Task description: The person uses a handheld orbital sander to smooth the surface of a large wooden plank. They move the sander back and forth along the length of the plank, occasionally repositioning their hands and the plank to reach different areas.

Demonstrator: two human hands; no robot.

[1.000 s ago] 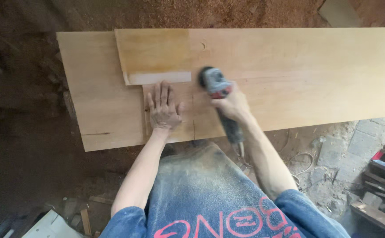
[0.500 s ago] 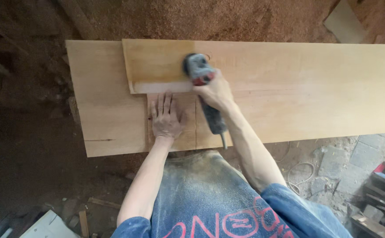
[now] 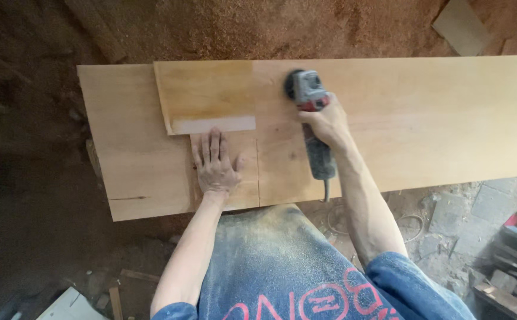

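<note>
A long pale wooden board [image 3: 424, 118] lies across the view. On its left part sits a darker, yellowish panel [image 3: 205, 95] with a pale strip along its near edge. My left hand [image 3: 215, 166] rests flat on the board just below that strip, fingers spread. My right hand [image 3: 328, 124] grips a grey and red angle grinder [image 3: 309, 101]. Its disc end presses on the board right of the yellowish panel, and its dark handle [image 3: 320, 160] points back toward me.
Sawdust covers the ground beyond the board [image 3: 282, 29]. A loose wooden offcut [image 3: 463, 26] lies at the top right. Stacked planks and stone paving [image 3: 507, 249] are at the lower right. The grinder's cord [image 3: 329, 195] hangs off the board's near edge.
The grinder and my right hand have moved right along the board, away from the yellowish panel, and slightly farther from me. My left hand stays flat in the same place.
</note>
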